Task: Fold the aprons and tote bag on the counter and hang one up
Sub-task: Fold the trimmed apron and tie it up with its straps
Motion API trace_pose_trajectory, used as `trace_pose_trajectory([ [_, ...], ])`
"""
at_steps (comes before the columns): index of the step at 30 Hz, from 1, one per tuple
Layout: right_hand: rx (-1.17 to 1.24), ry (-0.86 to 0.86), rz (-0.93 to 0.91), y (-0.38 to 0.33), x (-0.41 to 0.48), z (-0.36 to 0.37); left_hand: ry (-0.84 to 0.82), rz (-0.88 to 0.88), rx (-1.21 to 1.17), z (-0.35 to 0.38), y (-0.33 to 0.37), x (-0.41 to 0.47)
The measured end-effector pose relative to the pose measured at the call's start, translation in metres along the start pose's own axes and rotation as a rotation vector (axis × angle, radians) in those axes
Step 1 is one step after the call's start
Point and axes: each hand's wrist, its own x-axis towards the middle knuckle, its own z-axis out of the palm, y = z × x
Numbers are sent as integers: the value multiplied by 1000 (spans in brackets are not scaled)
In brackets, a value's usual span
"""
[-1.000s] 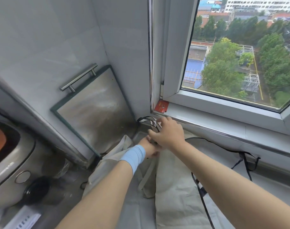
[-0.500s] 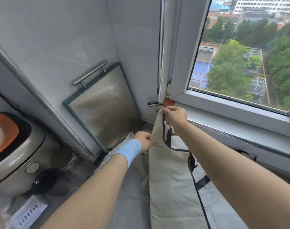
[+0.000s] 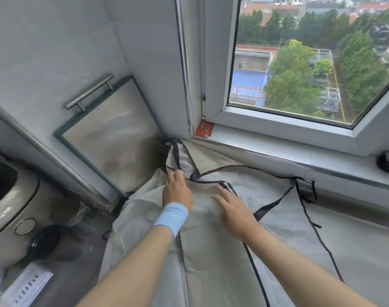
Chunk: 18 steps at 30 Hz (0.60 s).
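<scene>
A pale grey apron [image 3: 213,251] with black binding lies spread on the counter under the window. Its black neck strap [image 3: 174,151] loops up into the corner. My left hand [image 3: 177,190], with a light blue wristband, rests on the apron's top and pinches the black strap at its fingertips. My right hand [image 3: 234,209] lies flat on the cloth just to the right, fingers straight. More pale cloth [image 3: 299,229] with black waist ties [image 3: 304,189] spreads to the right beneath it. I cannot tell the tote bag apart from the other fabric.
A glass-edged board with a steel handle [image 3: 109,138] leans in the corner. A rice cooker [image 3: 9,209] and a dark round lid [image 3: 46,240] stand at the left. A red card [image 3: 204,131] sits on the window sill [image 3: 277,149], a black knob [image 3: 387,161] at far right.
The apron, held up by its top a moment ago, now lies flat on the counter. My right hand let go of the strap and came down onto the cloth.
</scene>
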Motion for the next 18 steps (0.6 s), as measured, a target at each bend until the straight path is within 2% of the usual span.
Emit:
trace_pose_trajectory([
  [2,-29,124,22,8,-15,2,-164,77,96,13,5,-23],
  [3,-45,127,32,14,-24,5,-271,105,191,20,7,-35],
  [5,-68,36,125,25,-42,9,-414,110,335,39,5,-57],
  [8,-75,-164,354,54,-70,27,-580,23,386,63,4,-81],
  [11,-61,-276,462,72,-103,37,-745,126,415,78,10,-89],
  [16,-104,-222,654,82,-142,35,-820,304,457,97,40,-78],
  [18,-111,-87,640,78,-144,34,-809,359,491,102,52,-71],
])
